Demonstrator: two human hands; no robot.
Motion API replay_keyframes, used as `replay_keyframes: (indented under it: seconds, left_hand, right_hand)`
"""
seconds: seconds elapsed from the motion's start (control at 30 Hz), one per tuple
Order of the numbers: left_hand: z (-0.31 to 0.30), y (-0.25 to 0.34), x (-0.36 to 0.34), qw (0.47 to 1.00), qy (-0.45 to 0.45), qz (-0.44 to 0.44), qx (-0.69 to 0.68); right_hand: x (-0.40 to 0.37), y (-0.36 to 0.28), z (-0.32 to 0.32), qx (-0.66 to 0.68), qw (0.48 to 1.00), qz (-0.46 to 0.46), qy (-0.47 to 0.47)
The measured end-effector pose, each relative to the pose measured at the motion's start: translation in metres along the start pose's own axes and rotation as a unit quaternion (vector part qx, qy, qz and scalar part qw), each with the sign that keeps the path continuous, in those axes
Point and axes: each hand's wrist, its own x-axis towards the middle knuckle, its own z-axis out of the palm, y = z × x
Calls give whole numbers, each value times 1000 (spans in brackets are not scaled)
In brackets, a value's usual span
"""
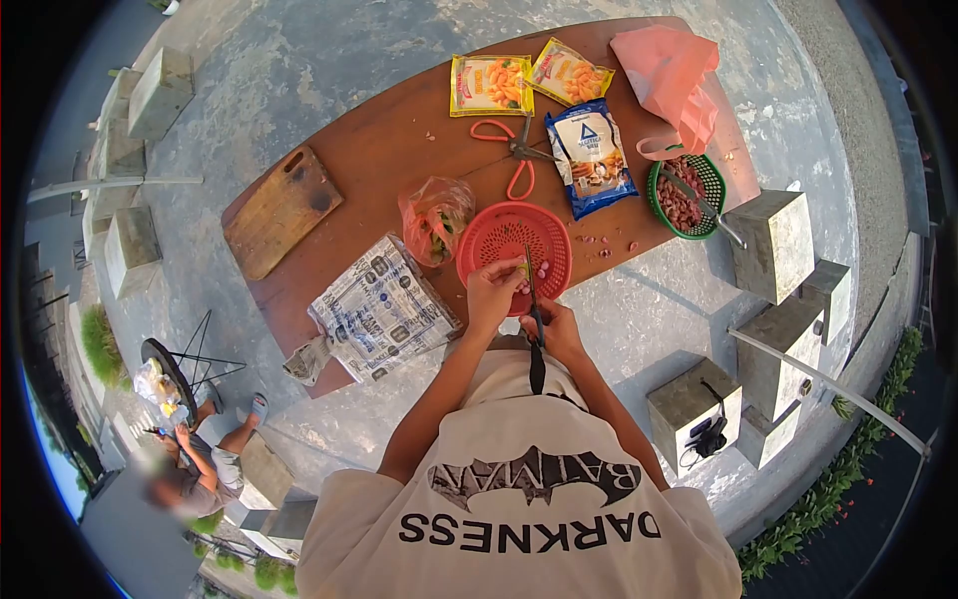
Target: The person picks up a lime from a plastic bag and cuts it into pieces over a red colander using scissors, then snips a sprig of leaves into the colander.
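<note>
Over the near side of a red plastic basket, my left hand is closed around something small, with a bit of green and pink at the fingertips. My right hand grips a dark knife, whose blade points away from me beside the left fingers. Small pink pieces, probably shallots, show by the blade over the basket. A clear bag with green and red contents lies left of the basket. Scissors with red handles rest beyond it.
The brown table holds a cutting board, printed paper or plastic, yellow packets, a blue-white packet, a pink bag and a green basket of shallots. A person sits at lower left.
</note>
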Motion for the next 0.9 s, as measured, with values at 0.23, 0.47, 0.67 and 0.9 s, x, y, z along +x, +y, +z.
replay_keyframes:
  seconds: [0.23,0.47,0.67,0.9]
  left_hand:
    - [1,0,-2,1000,13,8,-1]
    - [-3,-5,1,999,27,19,2]
    - [-3,-9,2,999,19,20,20]
    - [-3,-9,1,999,17,28,11]
  right_hand:
    - [-1,-2,3,22,1000,6,-9]
    - [-2,1,3,21,999,-16,-24]
    - [0,3,3,-1,1000,-2,-10]
    - [-2,4,0,-18,1000,9,-8]
